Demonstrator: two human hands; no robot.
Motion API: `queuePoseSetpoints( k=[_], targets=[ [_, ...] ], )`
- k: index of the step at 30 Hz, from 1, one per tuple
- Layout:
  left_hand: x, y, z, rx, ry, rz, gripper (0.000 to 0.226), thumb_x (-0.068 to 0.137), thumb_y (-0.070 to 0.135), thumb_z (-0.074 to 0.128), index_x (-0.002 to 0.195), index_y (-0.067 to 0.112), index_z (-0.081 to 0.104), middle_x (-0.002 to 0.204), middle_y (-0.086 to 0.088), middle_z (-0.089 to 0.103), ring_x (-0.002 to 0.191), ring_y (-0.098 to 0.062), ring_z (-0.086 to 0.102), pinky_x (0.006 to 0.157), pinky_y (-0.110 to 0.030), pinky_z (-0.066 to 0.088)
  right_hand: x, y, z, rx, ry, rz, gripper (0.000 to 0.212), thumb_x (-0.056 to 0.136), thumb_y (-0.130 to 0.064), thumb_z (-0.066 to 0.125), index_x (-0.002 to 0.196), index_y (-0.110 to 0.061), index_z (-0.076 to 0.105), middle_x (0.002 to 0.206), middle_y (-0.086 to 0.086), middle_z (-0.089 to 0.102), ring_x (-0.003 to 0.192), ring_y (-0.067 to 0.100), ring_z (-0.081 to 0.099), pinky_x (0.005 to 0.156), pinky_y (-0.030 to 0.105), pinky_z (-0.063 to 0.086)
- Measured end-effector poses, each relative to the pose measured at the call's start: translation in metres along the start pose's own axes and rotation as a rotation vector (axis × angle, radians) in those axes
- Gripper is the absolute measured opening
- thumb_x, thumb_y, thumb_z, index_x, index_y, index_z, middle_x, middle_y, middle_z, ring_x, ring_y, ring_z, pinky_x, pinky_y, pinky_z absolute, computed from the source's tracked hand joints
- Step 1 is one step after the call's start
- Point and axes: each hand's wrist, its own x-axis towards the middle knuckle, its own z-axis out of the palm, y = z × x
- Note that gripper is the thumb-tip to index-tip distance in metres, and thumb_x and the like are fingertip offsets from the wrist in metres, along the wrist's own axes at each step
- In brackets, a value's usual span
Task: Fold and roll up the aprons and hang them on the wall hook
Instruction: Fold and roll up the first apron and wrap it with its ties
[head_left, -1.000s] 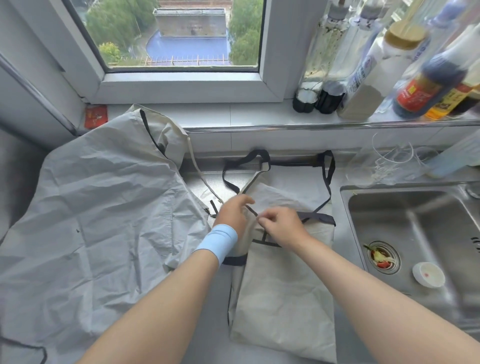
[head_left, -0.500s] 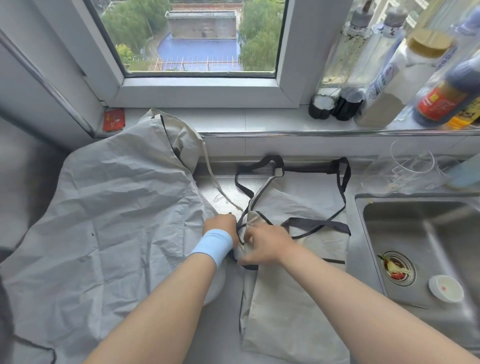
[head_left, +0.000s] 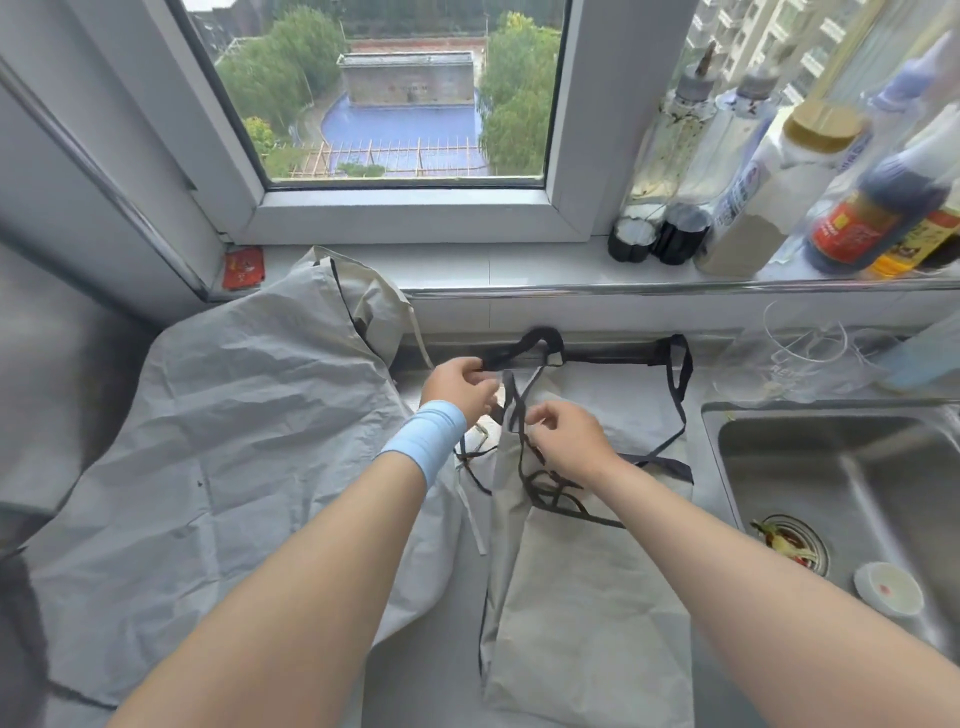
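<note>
Centre frame on the counter (head_left: 431, 686): folded apron (head_left: 587, 597), thin, limp, light. Left hand (head_left: 457, 389) and right hand (head_left: 566, 441) each pinch its dark straps (head_left: 543, 340). These look tangle-prone, so the folded edges are likely the better hold. Second apron (head_left: 208, 467) is spread at left.

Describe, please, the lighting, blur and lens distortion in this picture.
Head view: soft daylight from the window, no hard shadows; wide-angle distortion leans the bottles at right; left hand and right hand, pinching the dark strap, look sharp; corners soft.
</note>
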Motion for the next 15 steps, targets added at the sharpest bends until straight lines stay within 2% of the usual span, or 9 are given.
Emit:
queuePoseSetpoints(
  k=[2,3,5,7,9,11,13,15],
  targets=[
    [-0.001,0.002,-0.001,0.314,0.062,0.055,0.061,0.087,0.015,0.064,0.143,0.008,0.042,0.136,-0.007,0.054,0.12,-0.027,0.056,0.104,-0.032,0.041,-0.006,0.011,-0.012,0.004,0.019,0.005,0.022,0.085,-0.012,0.05,0.092,-0.027,0.065,0.093,-0.007,0.067,0.084,0.014,0.063,0.07,0.023,0.042],
    [-0.007,0.003,0.002,0.401,0.083,0.097,0.058,0.088,0.014,0.062,0.143,0.012,0.043,0.14,-0.007,0.051,0.125,-0.025,0.051,0.104,-0.029,0.037,-0.011,0.018,-0.02,-0.006,0.029,0.002,0.023,0.085,-0.011,0.049,0.09,-0.027,0.064,0.091,-0.007,0.067,0.082,0.015,0.063,0.069,0.023,0.043],
    [-0.021,-0.005,0.01,0.451,0.062,0.164,0.042,0.088,0.01,0.057,0.129,0.02,0.054,0.127,-0.002,0.06,0.115,-0.022,0.057,0.096,-0.026,0.04,-0.022,0.031,-0.029,-0.074,0.02,-0.012,0.023,0.084,-0.01,0.049,0.084,-0.026,0.065,0.085,-0.008,0.066,0.079,0.015,0.061,0.068,0.025,0.044],
    [-0.04,-0.018,0.027,0.511,-0.044,0.179,0.027,0.089,0.013,0.054,0.111,0.027,0.062,0.11,0.006,0.067,0.098,-0.017,0.061,0.089,-0.026,0.046,-0.035,0.044,-0.036,-0.194,-0.014,-0.043,0.023,0.082,-0.009,0.05,0.079,-0.026,0.066,0.081,-0.009,0.066,0.082,0.016,0.061,0.07,0.026,0.045],
    [-0.059,-0.035,0.046,0.616,-0.139,0.215,0.02,0.087,0.02,0.056,0.1,0.032,0.065,0.105,0.01,0.068,0.095,-0.016,0.062,0.09,-0.03,0.049,-0.05,0.059,-0.041,-0.334,-0.041,-0.065,0.023,0.081,-0.013,0.051,0.077,-0.029,0.067,0.085,-0.01,0.067,0.089,0.017,0.062,0.072,0.027,0.044],
    [-0.074,-0.052,0.06,0.741,-0.2,0.265,0.018,0.084,0.029,0.059,0.1,0.034,0.064,0.111,0.01,0.064,0.105,-0.016,0.059,0.091,-0.034,0.05,-0.064,0.075,-0.043,-0.479,-0.051,-0.089,0.021,0.08,-0.019,0.052,0.084,-0.031,0.068,0.096,-0.01,0.068,0.1,0.018,0.061,0.078,0.028,0.043],
    [-0.089,-0.07,0.073,0.912,-0.222,0.287,0.032,0.079,0.037,0.064,0.111,0.034,0.06,0.124,0.007,0.05,0.119,-0.018,0.048,0.094,-0.036,0.048,-0.077,0.092,-0.044,-0.627,-0.077,-0.116,0.024,0.08,-0.024,0.054,0.097,-0.033,0.067,0.112,-0.005,0.06,0.115,0.02,0.052,0.094,0.032,0.039],
    [-0.099,-0.086,0.076,0.971,-0.172,0.207,0.047,0.075,0.037,0.068,0.119,0.03,0.053,0.129,0.001,0.036,0.122,-0.024,0.04,0.096,-0.038,0.046,-0.087,0.106,-0.043,-0.675,-0.158,-0.099,0.035,0.078,-0.026,0.055,0.111,-0.036,0.062,0.128,-0.004,0.05,0.13,0.021,0.04,0.107,0.041,0.03]
  ],
)
